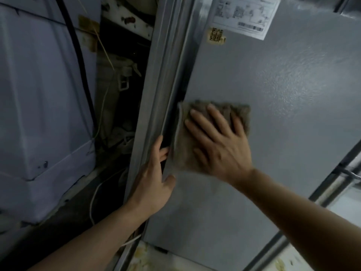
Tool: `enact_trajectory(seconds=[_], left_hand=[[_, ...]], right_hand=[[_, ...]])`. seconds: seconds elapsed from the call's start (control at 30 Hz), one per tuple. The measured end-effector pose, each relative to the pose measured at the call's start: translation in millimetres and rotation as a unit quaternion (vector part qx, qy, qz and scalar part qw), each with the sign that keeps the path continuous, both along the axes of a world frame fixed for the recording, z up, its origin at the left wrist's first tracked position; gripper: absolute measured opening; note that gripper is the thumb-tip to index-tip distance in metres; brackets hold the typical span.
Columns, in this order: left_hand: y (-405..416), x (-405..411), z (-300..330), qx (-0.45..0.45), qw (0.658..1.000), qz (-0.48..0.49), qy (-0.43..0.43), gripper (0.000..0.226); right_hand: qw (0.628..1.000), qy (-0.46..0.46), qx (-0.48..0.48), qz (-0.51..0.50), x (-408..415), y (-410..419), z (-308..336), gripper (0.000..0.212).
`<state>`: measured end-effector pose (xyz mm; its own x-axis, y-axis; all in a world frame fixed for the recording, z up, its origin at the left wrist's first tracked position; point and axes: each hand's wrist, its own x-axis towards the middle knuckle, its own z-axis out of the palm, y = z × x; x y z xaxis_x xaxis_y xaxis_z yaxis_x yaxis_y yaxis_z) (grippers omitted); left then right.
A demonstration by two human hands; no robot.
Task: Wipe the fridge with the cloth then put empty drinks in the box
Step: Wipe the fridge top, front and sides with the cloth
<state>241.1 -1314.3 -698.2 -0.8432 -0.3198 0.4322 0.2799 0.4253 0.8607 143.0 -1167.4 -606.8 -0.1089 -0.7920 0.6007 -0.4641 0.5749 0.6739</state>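
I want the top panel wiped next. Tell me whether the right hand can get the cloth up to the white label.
Probably yes: the right hand presses the cloth flat on the fridge, and only bare panel lies between it and the white label above.

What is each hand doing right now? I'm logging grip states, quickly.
Left hand: grips the fridge door edge, fingers curled round it.
Right hand: open, flat, pressing the cloth against the fridge.
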Motion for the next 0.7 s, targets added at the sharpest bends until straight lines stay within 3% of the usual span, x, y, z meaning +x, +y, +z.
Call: enact_trajectory(seconds=[0.13,0.33,0.47,0.57,0.63,0.7], left_hand=[[-2.7,-0.8,-3.6,0.023,1.0,0.014,-0.007,0.092],[-11.1,0.2,-22.1,0.012,0.999,0.03,-0.029,0.085],[-16.8,8.4,-35.6,-0.05,0.994,0.031,-0.094,0.084],[-14.8,14.2,-39.8,-0.117,0.988,0.043,-0.094,0.087],[-8.9,18.5,-38.4,-0.144,0.985,0.054,-0.075,0.088],[0.1,18.1,-35.5,-0.181,0.981,0.065,-0.023,0.094]], right_hand=[[0.999,0.0,-0.039,-0.013,3.2,-31.1,3.3,0.062],[0.998,0.018,0.052,0.012,-3.1,-29.5,-70.5,0.058],[0.989,-0.013,0.146,-0.002,-2.0,-14.4,-121.1,0.07],[0.972,-0.039,0.233,-0.007,-3.2,0.2,-135.0,0.083],[0.974,-0.036,0.226,0.003,-2.9,6.8,-118.8,0.081],[0.989,-0.013,0.144,0.023,-2.1,15.3,-84.4,0.071]])
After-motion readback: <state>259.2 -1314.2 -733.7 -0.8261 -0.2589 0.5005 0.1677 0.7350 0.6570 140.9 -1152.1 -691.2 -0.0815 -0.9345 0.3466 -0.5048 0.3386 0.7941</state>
